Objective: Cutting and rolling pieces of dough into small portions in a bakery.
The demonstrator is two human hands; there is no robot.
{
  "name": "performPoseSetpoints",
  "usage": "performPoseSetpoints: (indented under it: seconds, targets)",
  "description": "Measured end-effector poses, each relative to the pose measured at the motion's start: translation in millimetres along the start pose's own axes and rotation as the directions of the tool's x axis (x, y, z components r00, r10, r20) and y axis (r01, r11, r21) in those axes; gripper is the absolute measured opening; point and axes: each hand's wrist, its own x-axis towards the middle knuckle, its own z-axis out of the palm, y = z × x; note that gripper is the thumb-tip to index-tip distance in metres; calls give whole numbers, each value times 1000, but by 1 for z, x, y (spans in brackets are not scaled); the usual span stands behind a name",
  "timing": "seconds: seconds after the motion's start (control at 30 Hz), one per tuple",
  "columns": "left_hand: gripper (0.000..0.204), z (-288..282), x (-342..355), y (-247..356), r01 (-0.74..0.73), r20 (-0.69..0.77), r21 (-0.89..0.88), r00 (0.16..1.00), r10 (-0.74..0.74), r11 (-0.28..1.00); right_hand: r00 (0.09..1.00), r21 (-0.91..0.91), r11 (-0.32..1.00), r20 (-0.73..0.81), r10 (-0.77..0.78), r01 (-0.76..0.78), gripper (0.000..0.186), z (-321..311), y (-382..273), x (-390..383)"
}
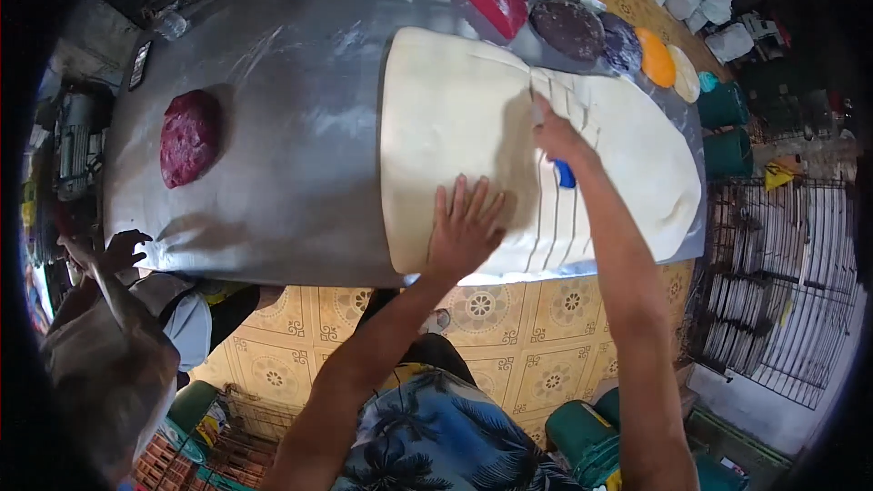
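Note:
A large thick sheet of pale dough (455, 118) lies on the metal table, its right part scored by several long cuts running from far to near. My left hand (466, 229) rests flat on the dough near its front edge, fingers spread. Closed round a blue-handled cutting tool (566, 175), probably a knife, my right hand (556, 135) is over the leftmost cut near the far side. Only the handle's end shows below the hand; the blade is mostly hidden.
A dark red dough lump (190, 138) sits on the table (291, 164) at left. Along the far right edge are a red piece (491, 2), a dark brown one (567, 27) and an orange one (655, 58). Another person's hand (125, 250) is at the near left corner.

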Motion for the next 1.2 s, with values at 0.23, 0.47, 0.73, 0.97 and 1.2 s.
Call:
performPoseSetpoints:
  seconds: [0.23, 0.47, 0.73, 0.97, 1.2]
  targets:
    - [67, 11, -4, 10, 61, -109, 118, 993, -48, 991, 988, 46, 990, -88, -126, 130, 85, 139, 58, -205]
    - [64, 5, -6, 9, 77, -111, 40, 991, -72, 996, 995, 56, 995, -67, -76, 80, 80, 217, 90, -368]
    - [70, -9, -22, -22, 50, -33, 124, 998, -46, 991, 967, 327, 940, -256, -10, 96, 75, 166, 59, -318]
    - [70, -23, -15, -28, 1, -120, -85, 993, -11, 996, 955, 52, 992, -279, -98, 117, 76, 36, -12, -35]
    - [68, -16, -9, -33, 26, 59, -99, 998, -20, 995, 999, -65, 997, 2, 46, -46, 77, -22, -82, 103]
